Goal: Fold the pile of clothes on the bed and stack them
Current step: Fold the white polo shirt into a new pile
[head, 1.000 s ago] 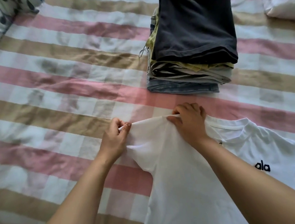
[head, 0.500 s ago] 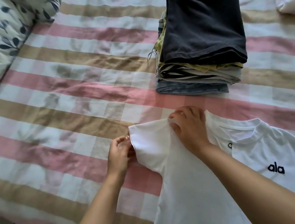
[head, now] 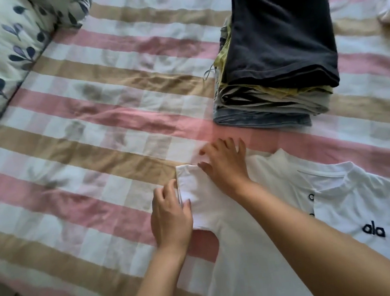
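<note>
White T-shirt point(head: 281, 211), soft, light and limp, lies flat by the bed's point(head: 90, 135) near edge, right hand point(head: 225, 166) pressing its shoulder with straight spread fingers, left hand point(head: 170, 218) at the sleeve point(head: 195, 184) hem (pinch or touch unclear), likely best gripped at hem and shoulder; folded stack point(head: 275, 48) sits nearer the far edge.

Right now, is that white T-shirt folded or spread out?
Spread out, not folded yet: the white T-shirt lies flat on the bed, collar and logo showing, left hand and right hand resting on one sleeve.
</note>
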Motion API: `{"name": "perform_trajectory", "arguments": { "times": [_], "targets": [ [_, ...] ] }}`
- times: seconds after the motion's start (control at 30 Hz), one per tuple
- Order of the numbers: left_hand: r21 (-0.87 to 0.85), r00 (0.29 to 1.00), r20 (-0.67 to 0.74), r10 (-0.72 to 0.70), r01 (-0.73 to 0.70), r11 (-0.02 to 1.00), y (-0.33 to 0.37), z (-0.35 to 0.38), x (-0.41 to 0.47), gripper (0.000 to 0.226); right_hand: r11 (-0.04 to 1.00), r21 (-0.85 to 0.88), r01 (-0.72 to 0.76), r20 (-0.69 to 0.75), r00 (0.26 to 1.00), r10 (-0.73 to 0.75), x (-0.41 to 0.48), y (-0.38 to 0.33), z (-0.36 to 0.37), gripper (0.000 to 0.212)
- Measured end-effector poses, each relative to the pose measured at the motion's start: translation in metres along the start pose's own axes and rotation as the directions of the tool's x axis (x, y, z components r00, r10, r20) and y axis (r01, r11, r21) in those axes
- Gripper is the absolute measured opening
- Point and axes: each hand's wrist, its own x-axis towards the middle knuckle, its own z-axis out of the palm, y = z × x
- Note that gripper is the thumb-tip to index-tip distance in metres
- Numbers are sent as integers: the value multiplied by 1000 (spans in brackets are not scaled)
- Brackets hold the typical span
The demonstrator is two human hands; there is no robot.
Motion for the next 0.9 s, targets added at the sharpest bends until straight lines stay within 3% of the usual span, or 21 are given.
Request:
{"name": "perform_trajectory", "arguments": {
  "times": [0.07,0.13,0.27,0.43,0.57,0.63,0.77,0.9],
  "targets": [
    [-59,982,-29,189,-190,980,28,7,4,38,996,55,-68,-133,988,74,-17,30,-23,23],
    [-93,930,39,366,-361,928,62,22,11,29,986,89,-142,-254,954,161,-41,71,-51,19],
    [-39,838,200,508,-511,859,122,60,31,31,955,39,-293,-261,920,293,-93,153,-89,20],
    [233,854,382,353,-459,858,148,89,55,28,868,-79,-490,-68,872,486,-134,229,-99,24],
    [266,841,493,223,-390,882,149,95,65,20,852,-82,-516,6,855,518,-132,249,-94,22],
    [238,846,462,267,-408,881,150,97,64,17,863,-101,-495,13,866,499,-130,253,-91,24],
    [79,841,218,495,-521,850,155,99,60,17,871,-33,-490,-161,863,479,-123,257,-93,24],
    [76,813,14,582,-581,810,167,105,75,24,865,-10,-502,-306,825,476,-91,266,-104,26]
  ]
}}
